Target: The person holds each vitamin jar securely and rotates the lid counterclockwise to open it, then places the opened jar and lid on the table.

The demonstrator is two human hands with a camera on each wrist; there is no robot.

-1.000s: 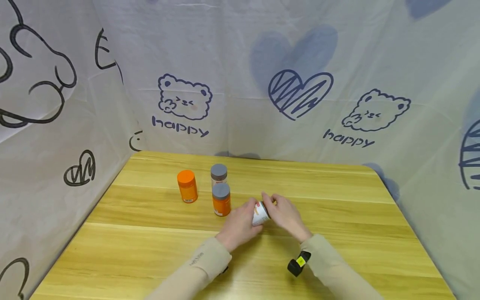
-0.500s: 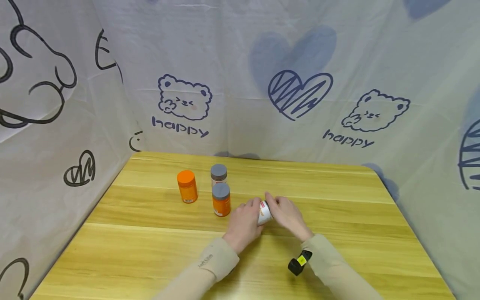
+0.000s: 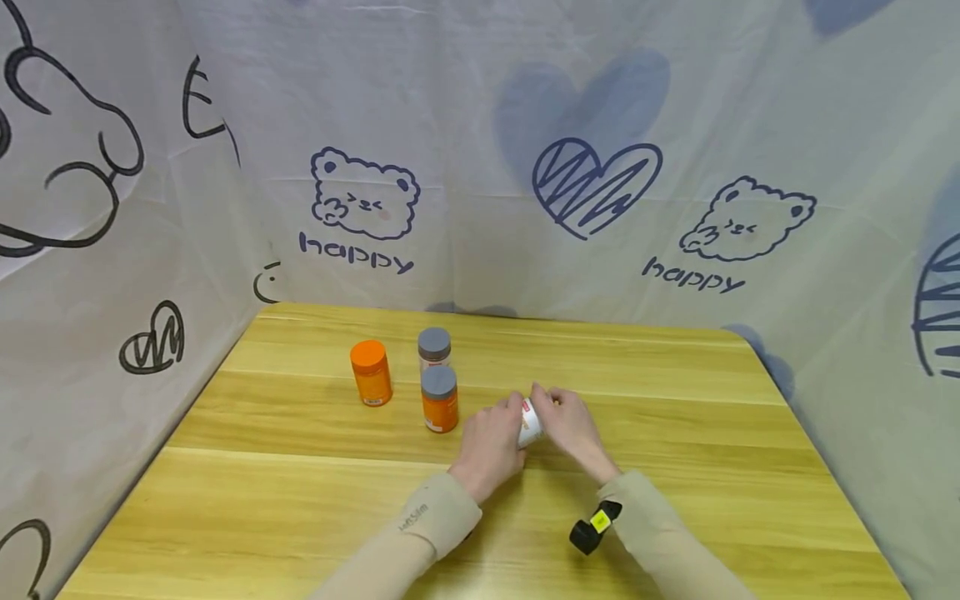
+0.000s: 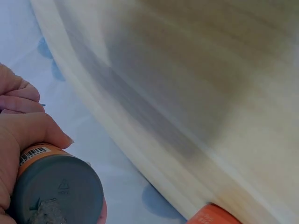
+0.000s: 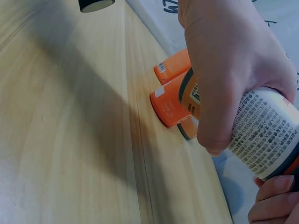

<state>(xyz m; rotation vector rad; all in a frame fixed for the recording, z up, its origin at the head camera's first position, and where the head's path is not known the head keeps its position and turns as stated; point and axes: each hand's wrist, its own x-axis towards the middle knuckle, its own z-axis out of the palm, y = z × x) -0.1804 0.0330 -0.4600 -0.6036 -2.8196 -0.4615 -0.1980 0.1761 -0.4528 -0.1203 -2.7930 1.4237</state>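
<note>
My left hand (image 3: pixel 487 442) grips a bottle (image 3: pixel 529 423) with a white label round its body, held tilted above the table. The right hand (image 3: pixel 573 429) holds the bottle's other end, its fingers covering most of the cap. In the left wrist view the dark grey base of the bottle (image 4: pixel 60 184) faces the camera, and an orange band with a barcode runs beside it. From the right wrist, the printed white side of the bottle (image 5: pixel 262 133) shows between the left hand (image 5: pixel 229 65) and the curled right fingers (image 5: pixel 278 198) at a dark rim.
Left of the hands stand an orange bottle with an orange lid (image 3: pixel 371 373), an orange bottle with a grey lid (image 3: pixel 439 408), and another grey-lidded bottle (image 3: pixel 434 346) partly hidden behind it. Printed cloth (image 3: pixel 480 208) hangs behind the wooden table (image 3: pixel 300 500).
Both hands and the white-labelled bottle have shifted slightly right, then stayed almost in place. The left hand covers a little more of the label. The standing bottles have not moved on the table.
</note>
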